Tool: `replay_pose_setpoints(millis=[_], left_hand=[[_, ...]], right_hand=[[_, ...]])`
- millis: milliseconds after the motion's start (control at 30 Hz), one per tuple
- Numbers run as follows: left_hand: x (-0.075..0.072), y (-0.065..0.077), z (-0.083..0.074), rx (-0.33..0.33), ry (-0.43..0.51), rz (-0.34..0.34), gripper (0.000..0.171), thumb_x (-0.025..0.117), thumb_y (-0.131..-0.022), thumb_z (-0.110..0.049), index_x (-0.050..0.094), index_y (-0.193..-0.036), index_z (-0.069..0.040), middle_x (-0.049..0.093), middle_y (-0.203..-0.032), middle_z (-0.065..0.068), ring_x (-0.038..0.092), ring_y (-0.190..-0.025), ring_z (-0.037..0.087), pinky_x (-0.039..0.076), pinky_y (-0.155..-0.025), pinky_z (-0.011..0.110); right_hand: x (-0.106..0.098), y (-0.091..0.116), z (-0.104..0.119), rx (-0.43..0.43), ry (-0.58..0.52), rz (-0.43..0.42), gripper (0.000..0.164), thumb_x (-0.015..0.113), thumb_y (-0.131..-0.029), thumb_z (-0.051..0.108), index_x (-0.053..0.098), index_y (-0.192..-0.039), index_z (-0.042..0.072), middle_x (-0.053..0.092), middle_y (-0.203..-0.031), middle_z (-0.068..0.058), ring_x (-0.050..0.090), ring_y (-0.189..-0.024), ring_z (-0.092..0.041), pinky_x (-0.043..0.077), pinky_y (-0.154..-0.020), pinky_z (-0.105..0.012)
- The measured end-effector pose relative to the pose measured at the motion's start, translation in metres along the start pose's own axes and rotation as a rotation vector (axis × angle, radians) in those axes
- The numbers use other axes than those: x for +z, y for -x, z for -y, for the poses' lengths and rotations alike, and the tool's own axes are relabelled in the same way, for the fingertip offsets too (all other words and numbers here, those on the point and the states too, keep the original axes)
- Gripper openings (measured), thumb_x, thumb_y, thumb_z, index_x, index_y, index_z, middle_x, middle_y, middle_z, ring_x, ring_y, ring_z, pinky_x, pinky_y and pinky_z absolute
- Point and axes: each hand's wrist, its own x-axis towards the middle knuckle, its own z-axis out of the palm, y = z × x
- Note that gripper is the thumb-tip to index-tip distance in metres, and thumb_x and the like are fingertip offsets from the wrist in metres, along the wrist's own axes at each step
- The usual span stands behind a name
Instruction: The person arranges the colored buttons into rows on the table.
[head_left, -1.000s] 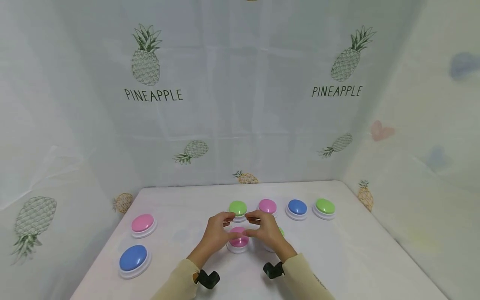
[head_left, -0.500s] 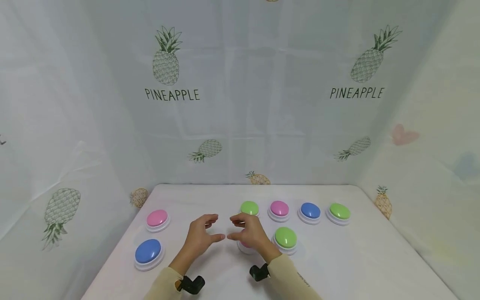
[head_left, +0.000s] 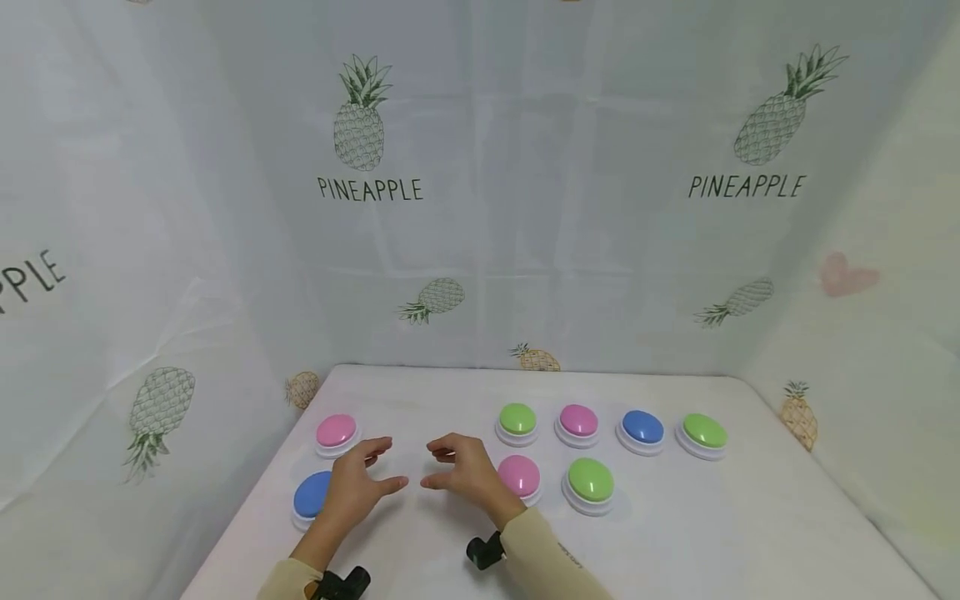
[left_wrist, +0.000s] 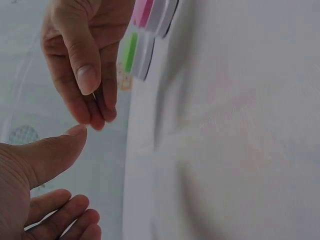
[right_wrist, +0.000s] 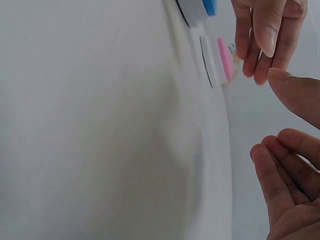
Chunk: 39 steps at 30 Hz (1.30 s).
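Note:
My left hand (head_left: 351, 490) hovers over the left part of the table, in front of a blue push button (head_left: 311, 493) that it partly covers in the head view. A pink push button (head_left: 336, 430) lies just beyond it. My right hand (head_left: 471, 477) faces it from the right, left of another pink push button (head_left: 519, 475). Both hands hold nothing; thumbs and fingers are gently curved towards each other across a small gap. In the left wrist view, the right hand (left_wrist: 85, 60) hangs above the left hand's thumb (left_wrist: 55, 155).
Right of the hands sits a large green push button (head_left: 590, 480). Along the back stand a green button (head_left: 517, 418), a pink button (head_left: 579, 420), a blue button (head_left: 642, 427) and another green button (head_left: 705, 431). A pineapple-print cloth (head_left: 525, 233) walls the white table (head_left: 712, 525).
Both hands have moved left across the table, from over the middle pink button to near the left blue one. The thumbs are slightly farther apart. The head view has turned left.

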Motion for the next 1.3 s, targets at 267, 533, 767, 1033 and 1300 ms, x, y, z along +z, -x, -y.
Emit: replay_pose_setpoints(millis=[267,533,767,1033,1300], left_hand=[[-0.029,0.009,0.021,-0.035,-0.064,-0.036,0.071,0.095,-0.077,-0.011,0.062,-0.138,0.005,0.066,-0.136,0.025,0.06,-0.126,0.048,0.05,-0.107,0.058],[-0.053,0.017,0.041,-0.089,-0.099,-0.065,0.077,0.096,-0.076,-0.015,0.06,-0.141,0.004,0.062,-0.141,0.028,0.059,-0.128,0.049,0.049,-0.106,0.063],[-0.068,0.026,0.055,-0.105,-0.154,-0.086,0.08,0.098,-0.073,-0.015,0.06,-0.138,0.01,0.062,-0.139,0.03,0.057,-0.128,0.054,0.049,-0.107,0.063],[-0.077,0.033,0.064,-0.145,-0.151,-0.098,0.081,0.099,-0.07,-0.01,0.059,-0.136,0.014,0.064,-0.133,0.033,0.063,-0.124,0.047,0.052,-0.106,0.053],[-0.082,0.038,0.073,-0.172,-0.151,-0.106,0.082,0.1,-0.067,-0.01,0.06,-0.134,0.015,0.065,-0.129,0.035,0.065,-0.121,0.048,0.056,-0.1,0.048]], right_hand=[[0.032,-0.012,0.005,-0.002,0.009,0.038,0.05,0.093,-0.078,0.004,0.071,-0.121,-0.007,0.073,-0.121,-0.019,0.071,-0.111,-0.032,0.059,-0.098,-0.034],[0.06,-0.023,0.005,0.009,0.04,0.088,0.05,0.094,-0.078,0.007,0.072,-0.122,-0.004,0.074,-0.118,-0.013,0.071,-0.106,-0.019,0.058,-0.094,-0.025],[0.082,-0.032,0.011,-0.005,0.068,0.122,0.05,0.095,-0.075,0.006,0.074,-0.119,-0.003,0.075,-0.114,-0.01,0.071,-0.103,-0.015,0.058,-0.093,-0.022],[0.105,-0.038,0.015,-0.001,0.1,0.141,0.05,0.096,-0.074,0.005,0.075,-0.119,-0.001,0.075,-0.111,-0.006,0.07,-0.103,-0.014,0.057,-0.093,-0.021],[0.122,-0.041,0.019,0.002,0.082,0.155,0.048,0.095,-0.073,0.002,0.075,-0.117,0.0,0.076,-0.108,-0.001,0.069,-0.098,-0.006,0.057,-0.091,-0.019]])
